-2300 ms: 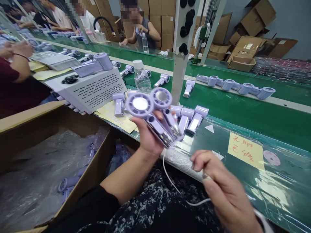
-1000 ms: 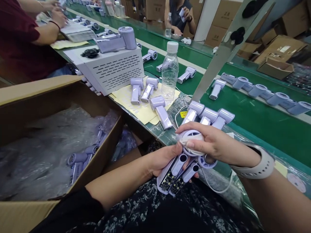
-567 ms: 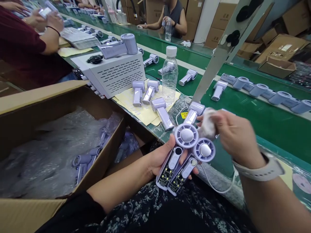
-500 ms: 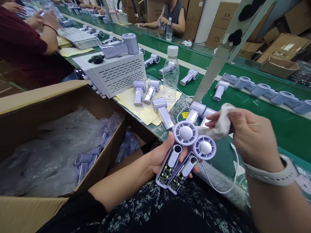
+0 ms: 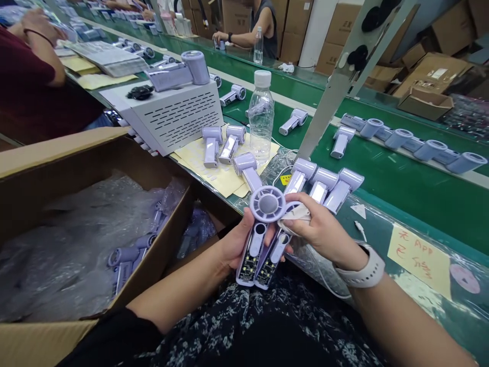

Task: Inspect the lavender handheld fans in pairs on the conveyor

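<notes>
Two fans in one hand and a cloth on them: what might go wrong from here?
1. The left hand grips two fan units at once; pressure from the white cloth under the right hand may make one slip.
2. Their handles show bare circuit boards; the cloth might snag there.
3. The water bottle stands upright near loose fans; a bump might tip it.

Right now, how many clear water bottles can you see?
2. One water bottle stands on the near bench beside the yellow sheets; a second bottle stands far back beside a seated co-worker. Others may be hidden.
</notes>
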`<state>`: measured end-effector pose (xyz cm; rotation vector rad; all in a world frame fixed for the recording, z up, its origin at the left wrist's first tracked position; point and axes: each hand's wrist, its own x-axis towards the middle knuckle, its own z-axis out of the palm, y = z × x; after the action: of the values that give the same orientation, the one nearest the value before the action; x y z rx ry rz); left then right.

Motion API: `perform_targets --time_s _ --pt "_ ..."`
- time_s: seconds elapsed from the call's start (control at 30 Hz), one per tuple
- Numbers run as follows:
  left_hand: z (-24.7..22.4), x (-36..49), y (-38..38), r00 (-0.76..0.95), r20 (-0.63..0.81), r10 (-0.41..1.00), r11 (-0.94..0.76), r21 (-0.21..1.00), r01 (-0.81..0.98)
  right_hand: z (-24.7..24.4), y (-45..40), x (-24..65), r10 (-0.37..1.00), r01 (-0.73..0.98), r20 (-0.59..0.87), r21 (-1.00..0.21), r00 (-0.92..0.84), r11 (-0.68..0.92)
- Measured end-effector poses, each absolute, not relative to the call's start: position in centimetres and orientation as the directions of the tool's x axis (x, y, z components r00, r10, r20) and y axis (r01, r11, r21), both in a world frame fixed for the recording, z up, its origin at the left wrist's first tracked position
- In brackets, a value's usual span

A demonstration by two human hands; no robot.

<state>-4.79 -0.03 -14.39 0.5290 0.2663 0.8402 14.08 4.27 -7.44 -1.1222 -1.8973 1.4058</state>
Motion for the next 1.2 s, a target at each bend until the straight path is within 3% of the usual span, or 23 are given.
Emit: perform_targets --time_s 0.23,0.33,0.43,0.57,0.63,0.67,0.73,0.8,0.9,0.97,1.1,1.2 --pt "-15.0 -10.2 -2.8 0.474 -0.031 0.88 0.403 0.577 -0.71 -6.2 6.3 8.4 0.777 0.501 0.081 -0.722 -0.624 0.477" --pt "-15.5 -14.6 -6.3 0.386 -0.067 0.92 0.336 0.642 -0.689 -3.8 9.8 7.2 0.776 0.548 0.282 -0.575 -0.564 0.608" --pt "-15.7 -18.5 -9.6 0.365 -0.112 0.924 0.335 0.695 -0.636 -2.1 14.1 7.6 0.772 0.583 0.475 -0.51 -0.423 0.633" --pt "-14.3 -19.1 -10.1 0.379 -0.086 0.922 0.311 0.747 -0.587 -2.1 14.3 9.2 0.791 0.721 0.511 -0.401 -0.335 0.565" --pt "-13.0 -17.0 -8.5 0.311 -0.003 0.95 0.194 0.788 -0.584 -2.7 11.1 9.9 0.781 0.613 0.471 -0.491 -0.411 0.619" --pt "-12.3 -15.5 -7.5 0.249 0.048 0.967 0.11 0.806 -0.582 -3.0 9.1 10.3 0.777 0.502 0.406 -0.599 -0.481 0.624" --pt "-10.9 -12.1 -5.3 0.173 0.171 0.97 -0.052 0.84 -0.54 -3.6 5.1 11.2 0.727 0.227 0.244 -0.845 -0.642 0.484" --pt "-9.7 -8.8 -3.0 0.231 0.273 0.934 -0.131 0.863 -0.489 -3.9 2.0 12.7 0.718 0.026 0.183 -0.962 -0.671 0.27" --pt "-8.7 -4.8 0.1 0.301 0.316 0.9 -0.153 0.875 -0.46 -4.6 -0.6 16.5 0.883 -0.021 0.11 -0.993 -0.456 0.113" --pt "-8.7 -2.8 1.8 0.255 0.288 0.923 -0.135 0.863 -0.487 -5.4 -1.7 19.4 0.955 -0.028 0.021 -1.0 -0.295 0.013" --pt "-9.4 0.8 3.4 0.28 0.117 0.953 0.087 0.781 -0.619 -7.2 -3.5 23.0 0.995 -0.279 -0.099 -0.956 0.001 -0.095" --pt "-9.2 2.5 2.7 0.428 0.102 0.898 0.213 0.752 -0.624 -7.5 -4.7 23.8 0.993 -0.353 -0.111 -0.931 0.03 -0.094"
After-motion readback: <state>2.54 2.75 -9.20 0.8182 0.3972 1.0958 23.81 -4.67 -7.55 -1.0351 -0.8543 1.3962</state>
